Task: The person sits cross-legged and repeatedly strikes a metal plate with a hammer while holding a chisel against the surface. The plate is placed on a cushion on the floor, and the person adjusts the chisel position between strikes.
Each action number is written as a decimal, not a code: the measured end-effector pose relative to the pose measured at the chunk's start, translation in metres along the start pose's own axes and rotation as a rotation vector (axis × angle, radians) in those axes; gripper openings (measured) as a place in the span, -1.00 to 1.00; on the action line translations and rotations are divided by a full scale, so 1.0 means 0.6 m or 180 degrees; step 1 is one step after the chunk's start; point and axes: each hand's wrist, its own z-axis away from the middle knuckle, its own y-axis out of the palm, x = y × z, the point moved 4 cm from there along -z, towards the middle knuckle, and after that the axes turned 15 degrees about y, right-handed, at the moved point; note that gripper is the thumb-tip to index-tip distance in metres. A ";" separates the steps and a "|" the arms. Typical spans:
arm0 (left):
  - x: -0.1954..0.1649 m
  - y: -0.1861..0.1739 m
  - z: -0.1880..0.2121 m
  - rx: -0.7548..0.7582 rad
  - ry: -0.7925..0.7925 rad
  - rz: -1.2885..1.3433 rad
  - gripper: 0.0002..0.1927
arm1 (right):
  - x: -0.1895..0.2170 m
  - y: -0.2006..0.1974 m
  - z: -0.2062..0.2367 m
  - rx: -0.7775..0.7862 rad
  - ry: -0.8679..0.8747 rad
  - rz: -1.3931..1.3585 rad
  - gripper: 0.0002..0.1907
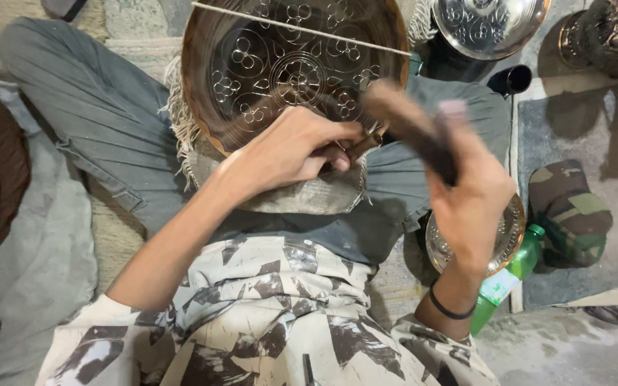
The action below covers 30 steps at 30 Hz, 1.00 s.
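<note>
A round copper-coloured metal plate (252,43) with engraved floral patterns rests on my lap over a fringed cloth. My left hand (291,150) pinches a small chisel-like metal tool (363,145) against the plate's near rim. Raised just right of it, my right hand (470,196) grips a dark hammer (409,125), which is blurred by motion above the tool. A thin white string (302,28) stretches across the top of the plate.
A silver engraved bowl (488,21) and a dark ornate vessel (616,36) sit at the upper right. A smaller engraved dish (513,236) lies under my right wrist beside a green plastic bottle (509,275) and a camouflage cap (570,214). Grey cloth covers the floor at left.
</note>
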 end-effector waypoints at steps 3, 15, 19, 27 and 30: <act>-0.003 -0.002 -0.003 0.0026 0.0105 0.0401 -0.48 | -0.034 0.001 0.015 -0.0457 0.2055 -0.2856 -0.21; -0.023 -0.024 -0.003 -0.0360 -0.0172 0.0251 -0.64 | -0.062 0.062 0.069 0.0147 0.0846 -0.1219 -0.40; -0.024 -0.014 0.003 -0.0397 -0.0399 -0.0013 -0.66 | -0.075 0.048 0.043 0.0231 0.1064 -0.1231 -0.42; -0.019 -0.006 0.006 -0.0444 -0.0232 0.0015 -0.65 | -0.028 0.009 -0.012 -0.0135 0.0684 -0.1701 -0.19; -0.011 -0.002 0.011 -0.0284 -0.0639 -0.0438 -0.69 | 0.000 0.024 -0.018 0.0120 -0.0731 0.1405 0.09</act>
